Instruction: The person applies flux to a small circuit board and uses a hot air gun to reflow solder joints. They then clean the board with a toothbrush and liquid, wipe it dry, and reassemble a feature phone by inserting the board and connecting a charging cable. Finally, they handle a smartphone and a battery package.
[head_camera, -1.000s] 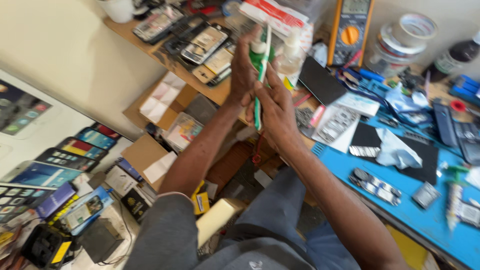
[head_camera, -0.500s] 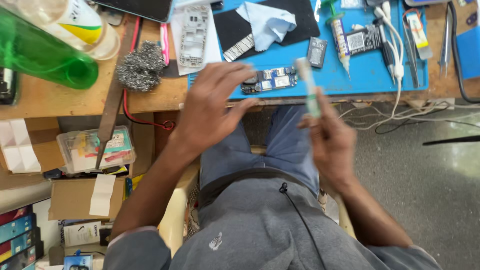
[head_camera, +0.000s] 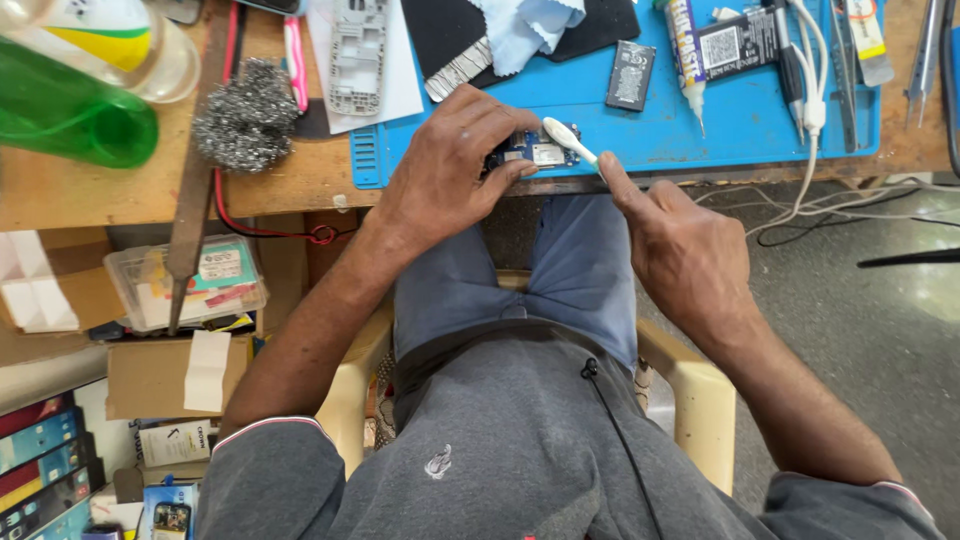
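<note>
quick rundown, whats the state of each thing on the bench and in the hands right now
left hand: pressing the circuit board down on the mat
right hand: gripping the toothbrush
toothbrush: head resting on the board
circuit board: bare, flat at the mat's near edge
blue mat: flat on the bench
battery: loose on the mat
phone frame: empty, on white paper
green bottle: lying on its side
steel wool: bunched on the bench

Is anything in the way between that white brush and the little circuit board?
Nothing visible is. The brush, held in the right hand, already lies with its head over the board, which the left hand steadies on the blue mat.
</note>
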